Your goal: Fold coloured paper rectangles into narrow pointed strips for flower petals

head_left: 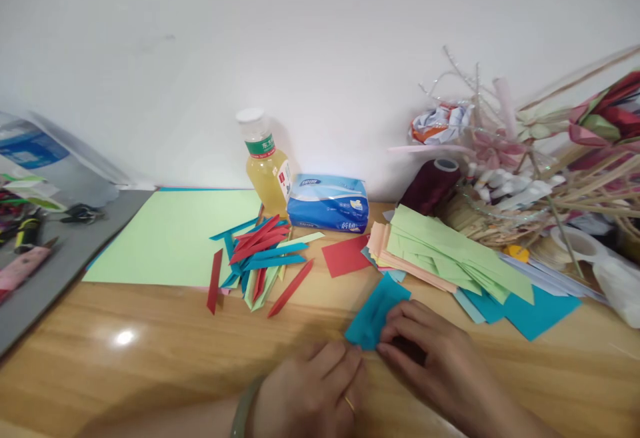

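Note:
A small blue rectangle of paper lies slanted on the wooden table in front of me. My right hand pinches its right edge between thumb and curled fingers. At the lower left corner of the same paper is my left hand, its fingers bent together and the fingertips mostly hidden; they seem to grip that corner. Beyond my left hand is a loose pile of folded strips in red, blue and pale green. A red paper rectangle lies behind the blue one.
Stacked green paper slips and more blue paper lie to the right. A bottle and a tissue pack stand by the wall. Large green sheets and a grey mat are left; craft flowers crowd the right.

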The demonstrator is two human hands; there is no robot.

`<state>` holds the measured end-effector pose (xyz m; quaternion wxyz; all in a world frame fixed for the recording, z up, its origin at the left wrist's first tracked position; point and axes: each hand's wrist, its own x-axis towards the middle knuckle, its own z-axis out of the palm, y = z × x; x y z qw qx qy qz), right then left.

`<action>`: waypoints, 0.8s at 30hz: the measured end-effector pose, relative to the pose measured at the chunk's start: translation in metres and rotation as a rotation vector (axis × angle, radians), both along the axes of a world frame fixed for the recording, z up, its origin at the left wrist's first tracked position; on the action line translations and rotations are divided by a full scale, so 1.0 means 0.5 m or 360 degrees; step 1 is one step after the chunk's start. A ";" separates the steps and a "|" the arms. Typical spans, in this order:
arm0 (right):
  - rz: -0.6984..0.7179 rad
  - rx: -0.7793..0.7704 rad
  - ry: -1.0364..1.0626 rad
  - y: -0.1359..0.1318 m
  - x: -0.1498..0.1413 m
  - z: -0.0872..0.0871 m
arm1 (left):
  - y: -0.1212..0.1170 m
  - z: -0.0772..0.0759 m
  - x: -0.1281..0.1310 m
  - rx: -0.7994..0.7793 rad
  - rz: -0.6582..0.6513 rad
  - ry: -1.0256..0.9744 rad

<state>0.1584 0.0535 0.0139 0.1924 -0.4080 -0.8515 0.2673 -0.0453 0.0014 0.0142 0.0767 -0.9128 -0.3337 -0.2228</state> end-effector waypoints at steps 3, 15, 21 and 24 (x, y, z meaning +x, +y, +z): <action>-0.0033 0.0050 0.0002 -0.003 -0.005 -0.002 | -0.002 -0.004 0.000 -0.0010 -0.0033 0.0057; -0.0059 0.0240 -0.0017 -0.007 -0.011 -0.011 | 0.001 -0.026 0.004 -0.0274 0.0131 0.0236; -0.0088 0.0244 -0.0019 -0.010 -0.015 -0.009 | 0.004 -0.024 0.009 -0.0239 0.0155 0.0169; -0.0100 0.0273 -0.0012 -0.012 -0.014 -0.008 | 0.006 -0.024 0.010 -0.0294 0.0148 0.0211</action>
